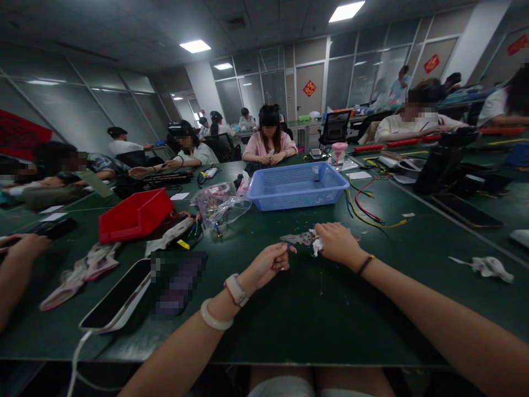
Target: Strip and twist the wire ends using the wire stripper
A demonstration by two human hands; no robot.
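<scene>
In the head view my right hand (336, 242) is closed round the handles of a pair of wire strippers (303, 238). The tool's flat grey jaws point left, and a crumpled white wrapping (317, 245) shows at its grip. Just left of the jaws, my left hand (270, 264) is pinched, fingertips close under the tool's tip. A small bluish bit shows at those fingertips, too small to name. Beyond both hands stands a blue mesh basket (297, 203). Red, yellow and blue wires (372, 216) lie to the basket's right.
A red bin (136, 215), a clear plastic bag of wires (221, 207), gloves (85, 273) and a phone-like device on a cable (118, 295) lie on the left. Crumpled white material (490, 268) and a black phone (467, 210) are on the right. A co-worker's hand (27, 248) reaches in at left.
</scene>
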